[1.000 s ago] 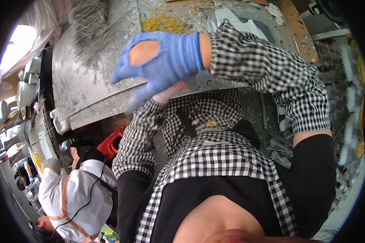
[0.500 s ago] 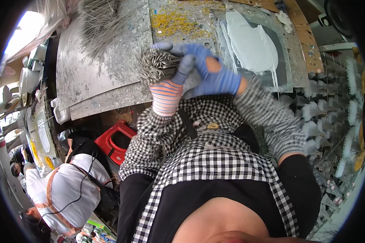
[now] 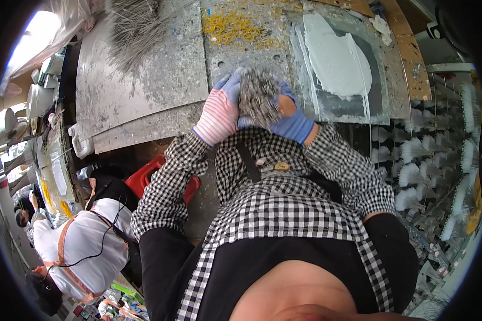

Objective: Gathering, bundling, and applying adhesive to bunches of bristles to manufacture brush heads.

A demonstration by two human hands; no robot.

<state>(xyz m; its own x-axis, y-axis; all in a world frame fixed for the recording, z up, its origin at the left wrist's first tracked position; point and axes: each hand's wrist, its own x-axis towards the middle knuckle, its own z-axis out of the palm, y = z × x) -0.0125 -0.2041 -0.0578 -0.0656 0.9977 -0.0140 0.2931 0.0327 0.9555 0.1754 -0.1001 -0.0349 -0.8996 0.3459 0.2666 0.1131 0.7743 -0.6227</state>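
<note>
Your left hand [image 3: 219, 111] and right hand [image 3: 294, 119] clamp a grey bristle bundle [image 3: 259, 97] between them; white paste [image 3: 334, 59] lies beyond, to the right.

Grey bundle [image 3: 258, 97]: shifts toward white paste [image 3: 337, 59] | left hand [image 3: 219, 112]: now across bundle from paste | right hand [image 3: 293, 117]: nearer paste than at first
</note>
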